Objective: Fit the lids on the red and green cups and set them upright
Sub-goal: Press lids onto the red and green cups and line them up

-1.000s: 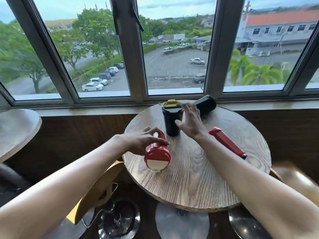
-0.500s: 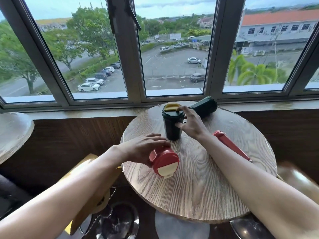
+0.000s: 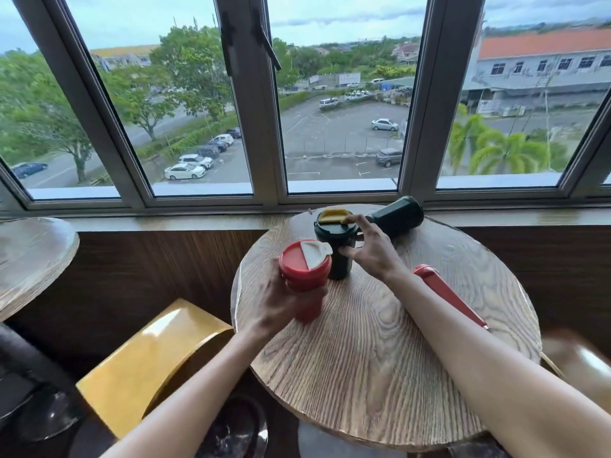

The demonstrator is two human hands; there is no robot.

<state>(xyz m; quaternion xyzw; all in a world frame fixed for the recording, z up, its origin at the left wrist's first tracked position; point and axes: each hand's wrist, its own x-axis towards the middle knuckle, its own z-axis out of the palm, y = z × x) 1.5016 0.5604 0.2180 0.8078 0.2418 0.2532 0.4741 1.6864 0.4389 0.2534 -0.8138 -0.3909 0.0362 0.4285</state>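
Observation:
A red cup (image 3: 305, 276) with a red lid and a cream flap stands nearly upright at the left of the round wooden table (image 3: 380, 375). My left hand (image 3: 281, 302) is wrapped around its body. Just behind it a dark green cup (image 3: 335, 246) stands upright with its lid and yellow flap on. My right hand (image 3: 370, 247) grips that cup's right side, one finger resting on the lid's rim.
A second dark green cup (image 3: 396, 217) lies on its side at the table's back edge by the window sill. A second red cup (image 3: 446, 294) lies on its side under my right forearm. A yellow stool (image 3: 148, 361) stands left of the table.
My left hand has turned the red cup from lying on its side to nearly upright and brought it closer to the green cup. My right hand stays on the green cup.

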